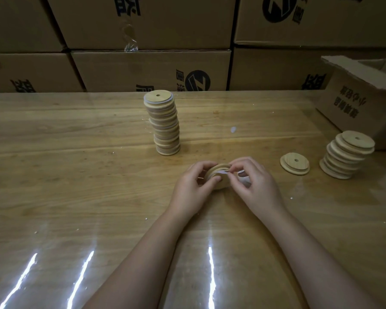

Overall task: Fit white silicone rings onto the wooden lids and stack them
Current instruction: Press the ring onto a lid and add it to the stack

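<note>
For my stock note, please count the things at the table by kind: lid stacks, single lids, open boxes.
Lid stacks: 2, tall stack and right stack
Single lids: 2, loose lid and held lid
Open box: 1
Total: 5

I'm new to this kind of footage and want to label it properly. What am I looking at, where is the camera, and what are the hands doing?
There is no machine here. These are a person's two bare hands, filmed by one wide-angle camera worn on the head, looking forward and down. The left hand grips a tilted wooden lid, while the right hand pinches a white silicone ring at its rim. On the wooden table a tall stack of lids stands ahead, with a shorter stack to the right and a single lid beside it. An open cardboard box sits at the far right, and closed cartons line the back.
</note>
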`<state>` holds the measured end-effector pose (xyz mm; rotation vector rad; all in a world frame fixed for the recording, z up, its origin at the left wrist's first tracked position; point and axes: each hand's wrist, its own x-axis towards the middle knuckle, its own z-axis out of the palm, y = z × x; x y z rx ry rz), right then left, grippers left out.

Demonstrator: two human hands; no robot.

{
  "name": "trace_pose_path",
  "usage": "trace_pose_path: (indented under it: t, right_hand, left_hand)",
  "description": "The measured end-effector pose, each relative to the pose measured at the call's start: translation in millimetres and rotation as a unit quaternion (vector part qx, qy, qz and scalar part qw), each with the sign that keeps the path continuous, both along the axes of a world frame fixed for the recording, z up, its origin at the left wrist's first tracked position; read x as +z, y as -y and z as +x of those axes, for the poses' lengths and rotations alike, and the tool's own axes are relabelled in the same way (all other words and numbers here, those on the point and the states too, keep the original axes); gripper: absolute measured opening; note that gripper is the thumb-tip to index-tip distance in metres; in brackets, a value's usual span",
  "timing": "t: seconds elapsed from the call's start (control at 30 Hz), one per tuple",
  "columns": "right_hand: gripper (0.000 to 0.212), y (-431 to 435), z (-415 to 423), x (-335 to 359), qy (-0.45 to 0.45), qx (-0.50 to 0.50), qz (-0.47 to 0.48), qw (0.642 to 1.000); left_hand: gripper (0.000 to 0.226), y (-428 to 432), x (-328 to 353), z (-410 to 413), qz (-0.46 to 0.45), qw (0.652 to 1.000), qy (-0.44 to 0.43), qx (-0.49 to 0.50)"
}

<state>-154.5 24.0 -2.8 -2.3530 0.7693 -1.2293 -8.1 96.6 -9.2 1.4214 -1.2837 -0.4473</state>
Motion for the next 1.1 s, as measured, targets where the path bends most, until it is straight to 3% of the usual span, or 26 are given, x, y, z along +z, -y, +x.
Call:
trace_pose_path:
  t: [0.9,1.1]
  right_hand:
    - [0.007,0.3,-5.2,4.5,0.000,-0.026,0.058,0.998]
    - [0.018,4.4,-5.8,6.2,0.006,-0.019,0.169,0.985]
  left_hand:
    - [0.029,1.2,-3.0,0.9,-0.016,0.999,0.041,0.007]
    - [0.026,3.0,-6.1,0.9,-0.034,0.995,0.091,0.019]
